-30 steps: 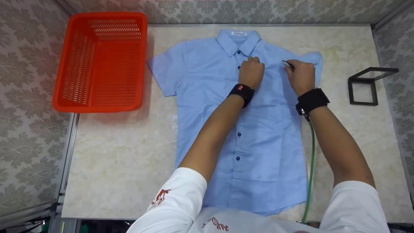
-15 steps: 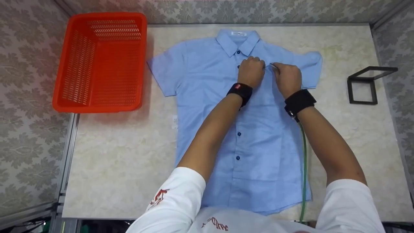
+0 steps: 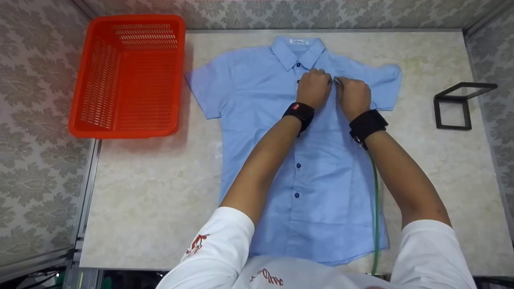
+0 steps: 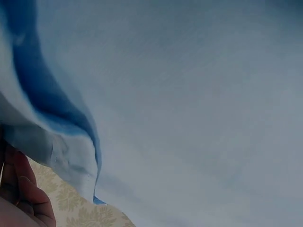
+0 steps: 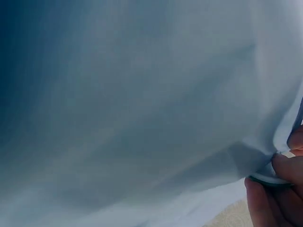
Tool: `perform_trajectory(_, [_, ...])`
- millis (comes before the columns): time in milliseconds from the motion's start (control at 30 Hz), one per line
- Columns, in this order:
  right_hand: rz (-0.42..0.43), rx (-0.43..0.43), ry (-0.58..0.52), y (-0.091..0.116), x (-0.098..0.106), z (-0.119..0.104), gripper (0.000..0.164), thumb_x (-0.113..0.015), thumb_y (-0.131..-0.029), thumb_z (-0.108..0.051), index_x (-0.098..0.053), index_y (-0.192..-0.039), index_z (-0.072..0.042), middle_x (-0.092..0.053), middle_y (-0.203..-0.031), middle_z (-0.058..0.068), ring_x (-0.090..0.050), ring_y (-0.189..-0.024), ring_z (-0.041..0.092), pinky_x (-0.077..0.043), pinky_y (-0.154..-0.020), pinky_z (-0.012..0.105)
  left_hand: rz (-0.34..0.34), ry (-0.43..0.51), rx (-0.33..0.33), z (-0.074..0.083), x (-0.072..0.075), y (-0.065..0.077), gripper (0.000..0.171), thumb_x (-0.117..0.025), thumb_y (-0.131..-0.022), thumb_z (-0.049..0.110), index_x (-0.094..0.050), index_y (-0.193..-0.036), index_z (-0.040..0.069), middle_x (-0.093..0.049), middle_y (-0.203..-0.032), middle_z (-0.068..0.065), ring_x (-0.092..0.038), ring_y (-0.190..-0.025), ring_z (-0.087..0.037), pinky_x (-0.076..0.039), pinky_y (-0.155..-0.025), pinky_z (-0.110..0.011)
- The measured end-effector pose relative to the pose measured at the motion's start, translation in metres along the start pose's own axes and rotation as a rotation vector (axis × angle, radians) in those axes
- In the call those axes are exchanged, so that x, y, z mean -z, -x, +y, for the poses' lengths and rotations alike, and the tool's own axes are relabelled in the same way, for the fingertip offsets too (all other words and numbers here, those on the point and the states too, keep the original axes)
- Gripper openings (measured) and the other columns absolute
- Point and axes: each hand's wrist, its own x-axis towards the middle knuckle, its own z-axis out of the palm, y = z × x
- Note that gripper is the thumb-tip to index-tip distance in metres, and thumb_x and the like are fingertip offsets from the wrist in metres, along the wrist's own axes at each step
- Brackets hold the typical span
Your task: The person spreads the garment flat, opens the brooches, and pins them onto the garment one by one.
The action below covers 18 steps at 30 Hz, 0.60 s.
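A light blue short-sleeved shirt (image 3: 257, 94) lies front up with dark buttons down its middle. My left hand (image 3: 315, 89) is at the upper chest right of the placket, its curled fingers pinching raised cloth. In the left wrist view, those fingers (image 4: 29, 191) sit under a fold of the shirt (image 4: 75, 161). Close to its right, my right hand (image 3: 354, 98) pinches a small thin shiny piece (image 3: 337, 81). The right wrist view shows this piece (image 5: 270, 180) as pale with a dark green rim, against the cloth; its far side is hidden by my fingers.
A red plastic basket (image 3: 178, 80) stands at the table's back left. At the right lies a black hinged frame (image 3: 453, 127), propped open. A green cable (image 3: 376, 208) runs from my right wristband to the front edge. Patterned walls border the table (image 3: 152, 208).
My right hand has moved left across the shirt with the small piece, ending close beside my left hand. My left hand has stayed nearly in place.
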Motion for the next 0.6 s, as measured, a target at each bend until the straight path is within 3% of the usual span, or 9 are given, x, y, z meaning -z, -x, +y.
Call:
perform_trajectory(167, [0.004,-0.026,-0.014,-0.0013,-0.0031,-0.0007,0.024,-0.062,-0.100,-0.011,-0.072,-0.111,0.007,-0.072,-0.102,0.026,-0.069,-0.092,0.044,-0.054,-0.083,0.053,-0.031,0.009,0.001,0.0005,0.0011,0.0014,0.028,-0.053,-0.104,0.027,-0.077,-0.112,0.017,-0.072,-0.104,0.002,-0.063,-0.098,-0.018,-0.049,-0.086,-0.033])
perform_trajectory(333, [0.010,-0.078,-0.062,-0.0025,-0.0064,-0.0023,0.029,-0.059,-0.101,-0.013,-0.068,-0.118,0.009,-0.070,-0.108,0.029,-0.067,-0.098,0.048,-0.053,-0.087,0.054,-0.062,0.027,0.012,0.0006,0.0013,0.0026,0.028,-0.052,-0.105,0.027,-0.077,-0.111,0.016,-0.071,-0.103,0.002,-0.062,-0.098,-0.018,-0.048,-0.087,-0.033])
perform_trajectory(600, [-0.007,-0.181,-0.144,-0.0065,-0.0100,-0.0025,0.037,-0.064,-0.096,-0.009,-0.062,-0.128,0.011,-0.066,-0.116,0.032,-0.063,-0.108,0.049,-0.049,-0.096,0.052,-0.059,0.072,0.015,-0.0013,-0.0009,0.0042,0.028,-0.051,-0.105,0.025,-0.077,-0.110,0.016,-0.072,-0.103,0.001,-0.063,-0.098,-0.019,-0.048,-0.087,-0.033])
